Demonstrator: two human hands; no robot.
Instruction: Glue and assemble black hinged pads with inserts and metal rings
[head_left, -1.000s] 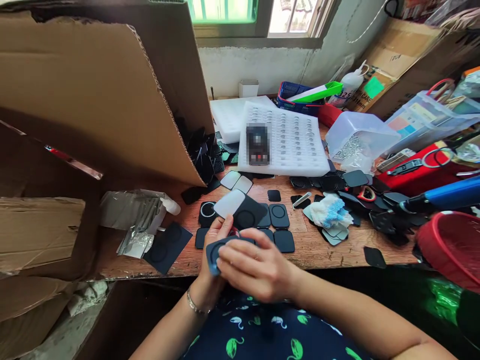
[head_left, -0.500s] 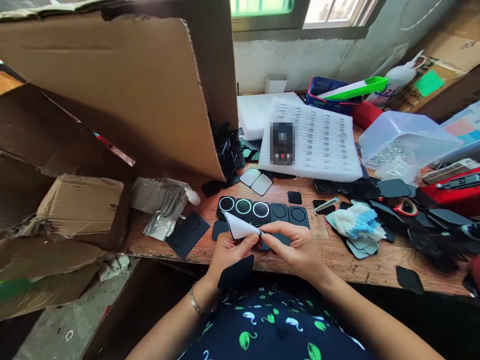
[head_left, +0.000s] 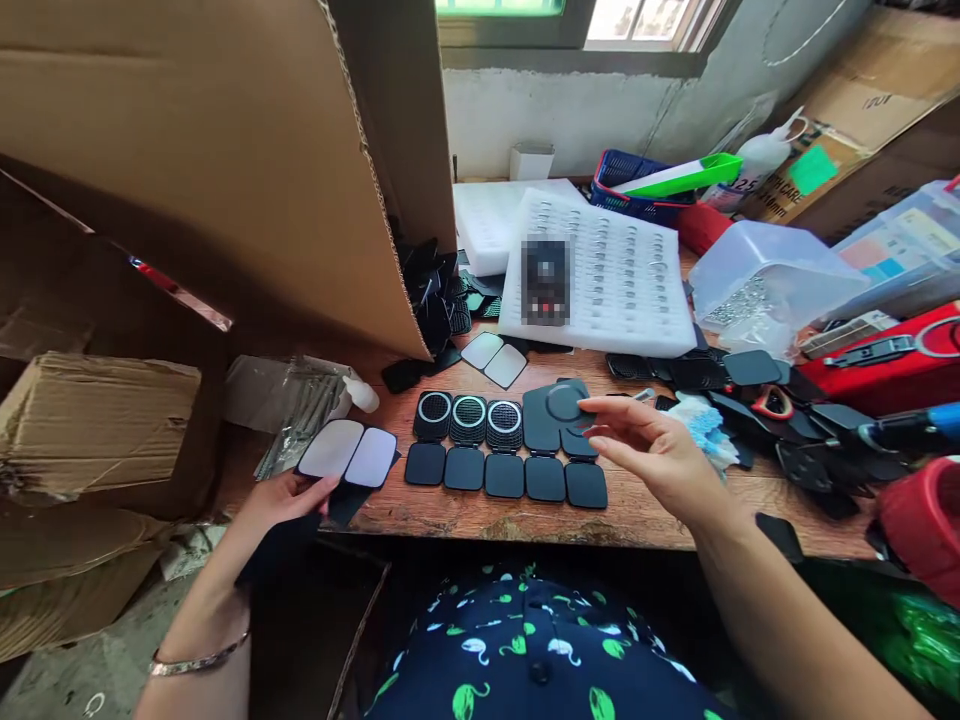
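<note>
On the left, my left hand [head_left: 289,500] is closed on a dark folding panel [head_left: 346,455] whose two rounded, pale faces are turned up, held over a dark sheet [head_left: 349,500] on the table. My right hand [head_left: 660,455] pinches the right edge of a black panel with a raised ring [head_left: 551,412], over the right end of a row of similar pieces. Three of that row carry silvery rings on black mesh [head_left: 469,417]. Plain black rounded squares [head_left: 504,477] line up along the row's front, apparently joined to the upper ones.
A white foam tray [head_left: 600,335] with rows of small clear parts stands behind. Large cardboard [head_left: 285,180] walls the left. A clear bin [head_left: 780,265], blue basket [head_left: 600,190], red-handled scissors [head_left: 772,402], wadded cloth [head_left: 701,425] and black pieces lie right. Two pale panels [head_left: 493,360] lie mid-table.
My hands have parted from over the row. The left has moved left with the pale-faced panel; the right now holds the ringed black panel at the row. The view has shifted slightly.
</note>
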